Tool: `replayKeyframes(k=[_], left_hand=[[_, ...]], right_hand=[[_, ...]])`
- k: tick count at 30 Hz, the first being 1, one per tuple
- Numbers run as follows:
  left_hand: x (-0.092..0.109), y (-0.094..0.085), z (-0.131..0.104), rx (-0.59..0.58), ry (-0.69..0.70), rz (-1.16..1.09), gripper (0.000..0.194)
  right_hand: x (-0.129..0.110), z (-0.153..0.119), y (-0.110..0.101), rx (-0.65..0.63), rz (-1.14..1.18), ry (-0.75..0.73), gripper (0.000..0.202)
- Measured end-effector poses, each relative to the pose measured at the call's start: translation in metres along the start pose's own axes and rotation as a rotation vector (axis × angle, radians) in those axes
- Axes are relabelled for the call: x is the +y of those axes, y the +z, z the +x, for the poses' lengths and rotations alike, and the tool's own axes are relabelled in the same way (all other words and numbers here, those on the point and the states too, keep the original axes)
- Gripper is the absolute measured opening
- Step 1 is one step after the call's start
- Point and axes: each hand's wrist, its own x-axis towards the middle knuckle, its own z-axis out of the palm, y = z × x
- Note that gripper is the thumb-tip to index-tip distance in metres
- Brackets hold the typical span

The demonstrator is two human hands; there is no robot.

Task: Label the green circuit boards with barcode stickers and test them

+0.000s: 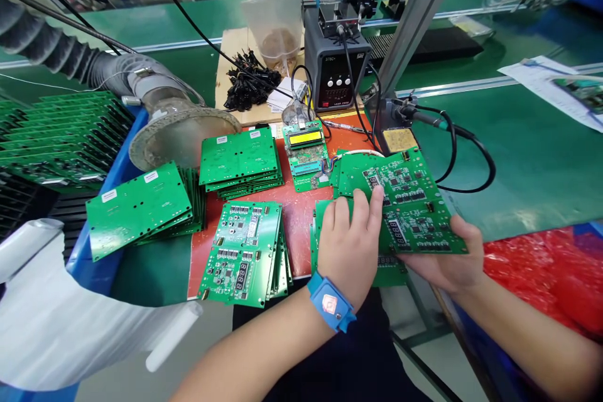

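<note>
Over the red mat (301, 220) on the green surface (509, 157), the right hand (452, 257) grasps a green circuit board with black digit displays (424, 217) by its edge; left-hand fingers (377, 198) press its face. Best kept level, handled by the edges.

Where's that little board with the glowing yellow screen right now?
In the head view, the yellow-screened circuit board lies near the middle, just in front of the soldering station.

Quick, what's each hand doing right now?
Left hand: finger on the circuit board, thumb hidden; grip unclear.
Right hand: holding that board by its edge.
</note>
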Motion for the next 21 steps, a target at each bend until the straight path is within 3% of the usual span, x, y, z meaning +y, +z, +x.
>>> replayKeyframes(k=[10,15,21], left_hand=[[-0.003,-0.007,-0.005,-0.012,0.062,-0.163,0.051],[-0.008,-0.001,0.002,0.095,-0.107,-0.318,0.050],[-0.007,0.007,0.009,0.000,-0.139,-0.231,0.063]], right_hand=[[0.000,0.000,-0.003,0.066,-0.050,0.007,0.048],[-0.002,-0.003,0.002,-0.049,-0.018,0.035,0.046],[-0.004,-0.001,0.005,-0.069,-0.019,0.044,0.045]])
